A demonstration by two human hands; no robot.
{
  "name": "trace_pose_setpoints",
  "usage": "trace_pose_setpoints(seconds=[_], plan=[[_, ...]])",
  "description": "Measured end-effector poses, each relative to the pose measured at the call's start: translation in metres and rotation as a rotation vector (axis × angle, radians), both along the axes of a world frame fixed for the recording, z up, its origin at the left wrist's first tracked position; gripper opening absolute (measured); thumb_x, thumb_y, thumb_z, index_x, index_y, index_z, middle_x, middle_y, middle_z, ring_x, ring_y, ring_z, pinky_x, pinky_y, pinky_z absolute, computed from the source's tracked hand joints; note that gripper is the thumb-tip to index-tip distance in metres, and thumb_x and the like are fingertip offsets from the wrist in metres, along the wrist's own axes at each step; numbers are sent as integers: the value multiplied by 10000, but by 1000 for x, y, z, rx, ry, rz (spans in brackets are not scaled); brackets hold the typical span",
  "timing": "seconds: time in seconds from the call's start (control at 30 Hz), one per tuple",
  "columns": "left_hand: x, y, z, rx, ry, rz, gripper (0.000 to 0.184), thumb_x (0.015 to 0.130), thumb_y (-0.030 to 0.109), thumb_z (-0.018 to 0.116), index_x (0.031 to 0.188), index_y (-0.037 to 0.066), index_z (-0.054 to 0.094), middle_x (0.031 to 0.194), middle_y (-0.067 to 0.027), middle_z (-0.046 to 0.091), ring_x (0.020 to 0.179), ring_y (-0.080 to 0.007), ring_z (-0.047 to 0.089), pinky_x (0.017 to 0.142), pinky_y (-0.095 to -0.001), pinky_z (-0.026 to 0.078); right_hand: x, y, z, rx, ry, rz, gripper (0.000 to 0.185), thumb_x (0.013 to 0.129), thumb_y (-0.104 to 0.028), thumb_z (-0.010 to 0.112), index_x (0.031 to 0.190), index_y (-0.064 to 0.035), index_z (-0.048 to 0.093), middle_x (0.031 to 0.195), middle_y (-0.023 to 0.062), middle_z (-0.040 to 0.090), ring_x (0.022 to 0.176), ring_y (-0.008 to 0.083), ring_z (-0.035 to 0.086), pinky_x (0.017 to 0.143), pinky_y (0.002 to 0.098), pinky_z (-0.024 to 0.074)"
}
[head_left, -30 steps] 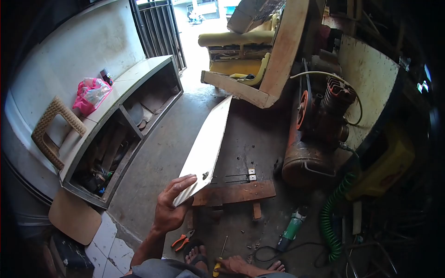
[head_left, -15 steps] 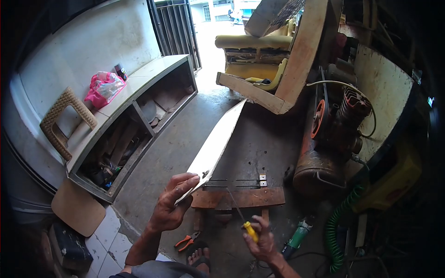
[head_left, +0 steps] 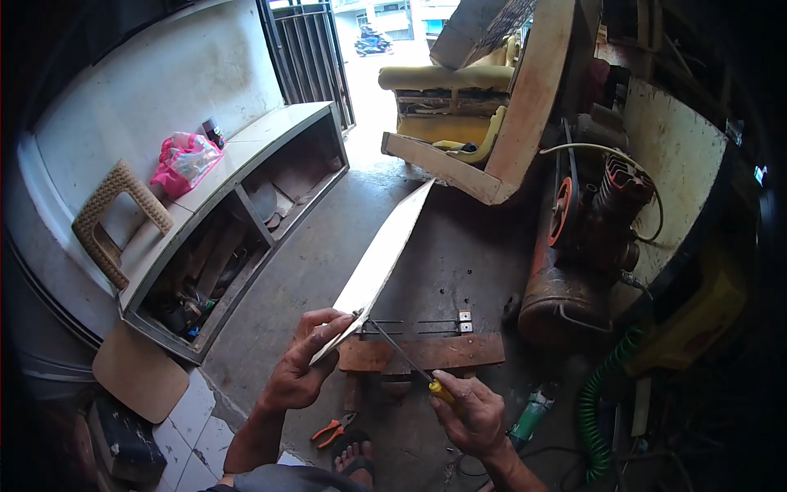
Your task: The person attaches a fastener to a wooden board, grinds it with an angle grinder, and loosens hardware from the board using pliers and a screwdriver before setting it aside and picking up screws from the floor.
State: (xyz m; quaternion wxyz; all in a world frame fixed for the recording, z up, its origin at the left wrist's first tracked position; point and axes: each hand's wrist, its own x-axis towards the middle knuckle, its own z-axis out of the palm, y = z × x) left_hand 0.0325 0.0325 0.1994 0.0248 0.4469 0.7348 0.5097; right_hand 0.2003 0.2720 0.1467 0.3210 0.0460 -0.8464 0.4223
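Note:
My left hand (head_left: 299, 361) pinches the near end of a long white panel (head_left: 381, 261), which slants up and away from me. A small dark piece of hardware shows by the fingertips; I cannot tell its kind. In my right hand (head_left: 475, 416) is a screwdriver (head_left: 443, 390) with a yellow handle, its shaft pointing up and left. The tip meets the panel's right edge near my left fingers. Below the panel stands a low wooden bench (head_left: 443, 352) with metal rods behind its top. Orange-handled pliers (head_left: 331, 430) lie on the floor beside my foot.
A rusty air compressor (head_left: 566, 287) stands on the right, with a coiled green hose (head_left: 598, 410). A green power tool (head_left: 531, 418) lies near my right hand. Along the left wall runs a low cabinet (head_left: 270, 135) bearing a pink bag (head_left: 187, 162). An armchair frame (head_left: 451, 79) stands ahead.
My right hand has moved up and closed more firmly around the screwdriver, bringing its tip to the panel's edge. The left hand and panel have barely moved.

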Motion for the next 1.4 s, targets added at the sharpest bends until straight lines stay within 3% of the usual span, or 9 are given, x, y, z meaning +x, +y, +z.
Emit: trace_pose_setpoints(seconds=[0.43,0.8,0.87,1.0,1.1,1.17,1.3,1.37,1.4], plan=[[-1,-3,4,-33,2,10,638,844,-115,548,1440,111,539,1391,-136,492,1347,-287,460,1160,-412,317,-7,5,0,172,82,-50,498,799,-75,814,1278,-79,682,1027,98,746,767,236,681,691,339,561],[0,-1,4,-33,-1,16,621,853,-103,561,1438,103,535,1390,-140,491,1348,-286,460,1156,-412,320,-3,-9,-1,36,45,2,506,771,-48,834,1255,-44,685,1000,118,734,757,241,686,684,338,568],[-1,0,3,13,2,24,758,749,-218,477,1417,128,572,1365,-128,494,1333,-295,471,1149,-406,360,-2,-9,1,21,41,17,503,776,-48,830,1257,-43,684,1000,121,733,757,242,685,686,339,567],[-2,-1,2,-12,6,-1,677,795,-138,537,1424,111,545,1381,-151,493,1334,-304,472,1148,-417,331,-1,-11,1,-20,27,14,499,790,-59,814,1272,-61,685,1026,106,741,787,242,688,697,340,567],[-1,-2,2,-25,11,4,735,744,-166,496,1424,111,545,1371,-150,494,1330,-304,476,1151,-419,329,-4,0,1,136,81,-52,484,782,-57,810,1253,-75,700,1006,87,744,791,237,689,689,329,564],[0,-1,3,-27,-4,4,874,634,-211,416,1420,135,580,1369,-130,487,1322,-308,478,1141,-431,367,-6,6,2,230,106,-131,466,775,-56,806,1232,-89,715,1001,75,749,775,229,687,680,320,561],[-3,-4,-2,-23,-25,-31,892,615,-196,408,1420,142,595,1364,-134,495,1308,-313,484,1119,-437,379,-4,11,5,-4,-49,-12,382,831,-77,792,1206,-72,722,962,114,754,733,222,702,688,324,572],[-5,-3,0,-58,-7,-50,888,617,-192,418,1418,144,606,1349,-132,509,1304,-312,484,1105,-427,384,-3,20,7,-299,-241,187,345,896,-118,763,1225,-37,697,919,121,748,741,166,704,690,315,571],[-3,-2,0,-59,-12,-52,888,617,-192,418,1418,144,606,1349,-132,509,1304,-312,484,1105,-427,384,-1,26,6,-440,-428,270,325,964,-175,713,1254,-30,677,880,77,726,709,104,658,645,272,543]])
